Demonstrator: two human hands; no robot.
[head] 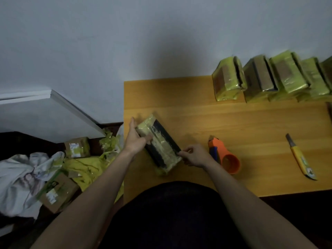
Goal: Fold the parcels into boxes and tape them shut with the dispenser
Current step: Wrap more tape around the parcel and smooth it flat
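A small box wrapped in yellow-green tape, with a dark strip along its top, lies slanted on the wooden table in front of me. My left hand lies flat against its far left side, fingers straight, thumb over the top. My right hand pinches the box's near right edge with curled fingers. The orange tape dispenser lies on the table just right of my right hand, apart from it.
Several taped boxes stand in a row at the table's back right. A yellow utility knife lies at the right. On the floor to the left are cardboard parcels, yellow tape scraps and white cloth.
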